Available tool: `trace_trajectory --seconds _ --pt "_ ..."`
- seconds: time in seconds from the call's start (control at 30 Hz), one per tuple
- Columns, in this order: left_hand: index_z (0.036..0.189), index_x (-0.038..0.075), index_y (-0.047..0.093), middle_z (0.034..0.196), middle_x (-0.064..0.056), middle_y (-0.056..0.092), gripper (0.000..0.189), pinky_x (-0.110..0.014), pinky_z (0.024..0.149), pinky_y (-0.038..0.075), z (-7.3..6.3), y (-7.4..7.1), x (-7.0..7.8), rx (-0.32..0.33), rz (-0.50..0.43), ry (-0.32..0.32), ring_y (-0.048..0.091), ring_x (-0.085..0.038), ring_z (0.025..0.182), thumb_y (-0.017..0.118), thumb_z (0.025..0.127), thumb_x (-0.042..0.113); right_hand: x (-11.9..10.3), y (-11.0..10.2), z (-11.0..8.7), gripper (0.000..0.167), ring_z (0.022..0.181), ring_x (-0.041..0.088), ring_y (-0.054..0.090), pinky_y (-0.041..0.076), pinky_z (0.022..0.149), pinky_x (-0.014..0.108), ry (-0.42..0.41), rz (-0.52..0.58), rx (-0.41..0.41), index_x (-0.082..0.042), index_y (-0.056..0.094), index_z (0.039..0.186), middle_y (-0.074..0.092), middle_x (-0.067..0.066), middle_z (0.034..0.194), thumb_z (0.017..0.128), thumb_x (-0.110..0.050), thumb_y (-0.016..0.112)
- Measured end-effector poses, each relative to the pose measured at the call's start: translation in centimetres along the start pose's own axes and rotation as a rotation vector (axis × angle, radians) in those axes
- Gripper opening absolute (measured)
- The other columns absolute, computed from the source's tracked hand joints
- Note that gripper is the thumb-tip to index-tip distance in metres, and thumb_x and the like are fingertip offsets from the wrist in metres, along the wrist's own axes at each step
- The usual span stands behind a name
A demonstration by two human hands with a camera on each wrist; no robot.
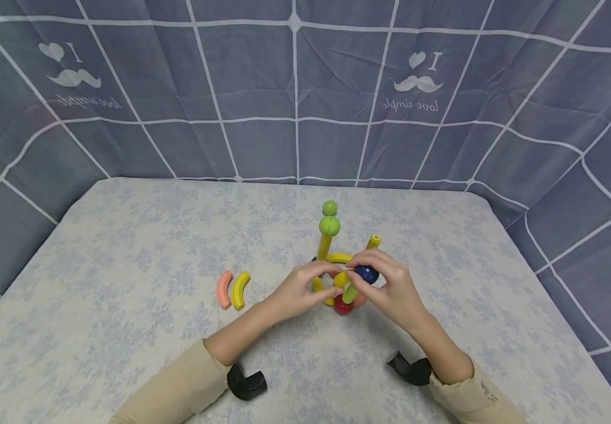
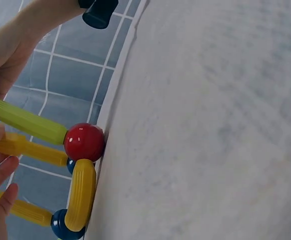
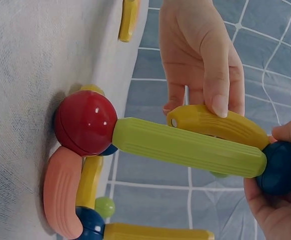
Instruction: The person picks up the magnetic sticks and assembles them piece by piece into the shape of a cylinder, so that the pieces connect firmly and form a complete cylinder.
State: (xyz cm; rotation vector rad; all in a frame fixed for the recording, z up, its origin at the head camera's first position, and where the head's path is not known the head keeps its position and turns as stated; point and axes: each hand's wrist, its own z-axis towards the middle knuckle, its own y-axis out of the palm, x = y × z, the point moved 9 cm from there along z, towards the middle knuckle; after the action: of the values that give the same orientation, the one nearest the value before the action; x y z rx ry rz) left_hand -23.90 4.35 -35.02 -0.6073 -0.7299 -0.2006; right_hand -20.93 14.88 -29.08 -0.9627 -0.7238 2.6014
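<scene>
My left hand (image 1: 305,287) pinches a yellow curved rod (image 3: 225,123) between thumb and fingers. The rod's far end meets a dark blue ball (image 3: 280,168), which my right hand (image 1: 390,288) grips. That ball sits on top of a light green straight rod (image 3: 190,148), rising from a red ball (image 3: 85,122) on the table. From the red ball, a pink curved rod (image 3: 61,192) and a yellow curved rod (image 2: 81,195) run along the base ring. Another dark blue ball (image 2: 65,224) joins the ring, with a yellow straight rod (image 2: 33,212) standing on it.
At the ring's back, a yellow upright rod (image 1: 324,247) carries a larger green ball (image 1: 329,226) and a smaller one above. Another yellow rod (image 1: 373,241) stands to the right. A loose pink curved rod (image 1: 223,289) and yellow curved rod (image 1: 240,290) lie left on the table.
</scene>
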Motion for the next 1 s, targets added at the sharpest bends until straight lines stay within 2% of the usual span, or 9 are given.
trace_trajectory --seconds 0.1,0.17,0.3,0.37,0.53,0.7,1.0 --pt "0.106 -0.001 0.061 0.100 -0.011 0.063 0.026 -0.039 0.074 0.051 0.0 -0.5 0.3 0.039 0.028 0.047 0.056 -0.016 0.089 0.067 0.080 0.001 -0.2 0.0 0.1 0.018 0.081 0.020 0.061 0.050 0.072 0.015 -0.006 -0.012 -0.005 0.000 0.065 0.090 0.064 0.010 0.089 0.074 0.005 0.070" --pt "0.106 -0.001 0.061 0.102 -0.011 0.062 0.027 -0.034 0.077 0.052 0.0 -1.0 0.6 0.075 0.062 0.087 0.056 -0.016 0.092 0.067 0.080 0.001 -0.2 0.0 0.1 0.021 0.082 0.020 0.062 0.050 0.072 0.015 -0.001 -0.018 -0.011 0.001 0.065 0.092 0.065 0.010 0.090 0.073 0.007 0.071" --pt "0.102 0.000 0.064 0.102 -0.012 0.059 0.025 -0.027 0.081 0.050 0.2 -2.1 1.8 0.152 0.184 0.203 0.056 -0.021 0.095 0.069 0.078 0.000 -0.2 0.1 0.2 0.025 0.082 0.020 0.061 0.050 0.072 0.015 -0.001 -0.030 -0.021 0.001 0.065 0.093 0.065 0.010 0.090 0.070 0.008 0.072" --pt "0.101 0.001 0.066 0.102 -0.011 0.059 0.022 -0.027 0.082 0.048 0.3 -2.4 2.4 0.178 0.247 0.261 0.055 -0.022 0.095 0.069 0.079 0.003 -0.4 0.1 0.3 0.028 0.080 0.020 0.061 0.050 0.070 0.015 -0.016 -0.035 -0.021 0.001 0.065 0.094 0.065 0.009 0.090 0.068 0.010 0.072" --pt "0.099 0.001 0.067 0.100 -0.011 0.059 0.016 -0.034 0.085 0.046 0.4 -2.8 3.4 0.200 0.330 0.366 0.054 -0.023 0.095 0.066 0.084 0.008 -0.4 0.3 0.4 0.029 0.077 0.018 0.062 0.050 0.066 0.015 -0.002 -0.035 -0.032 0.001 0.066 0.095 0.065 0.008 0.090 0.068 0.009 0.073" --pt "0.097 0.001 0.066 0.096 -0.011 0.060 0.015 -0.035 0.084 0.047 0.4 -3.0 4.2 0.227 0.381 0.453 0.056 -0.023 0.094 0.061 0.087 0.011 -0.1 0.4 0.2 0.027 0.076 0.016 0.062 0.051 0.064 0.015 0.024 -0.055 -0.033 0.001 0.066 0.094 0.065 0.007 0.089 0.069 0.006 0.074" --pt "0.094 0.001 0.067 0.096 -0.010 0.062 0.019 -0.034 0.080 0.048 0.3 -3.3 5.0 0.292 0.472 0.559 0.058 -0.024 0.092 0.053 0.093 0.013 -0.1 0.7 0.3 0.026 0.076 0.015 0.062 0.050 0.065 0.013 0.048 -0.080 -0.056 0.001 0.066 0.095 0.065 0.006 0.089 0.071 0.002 0.074"
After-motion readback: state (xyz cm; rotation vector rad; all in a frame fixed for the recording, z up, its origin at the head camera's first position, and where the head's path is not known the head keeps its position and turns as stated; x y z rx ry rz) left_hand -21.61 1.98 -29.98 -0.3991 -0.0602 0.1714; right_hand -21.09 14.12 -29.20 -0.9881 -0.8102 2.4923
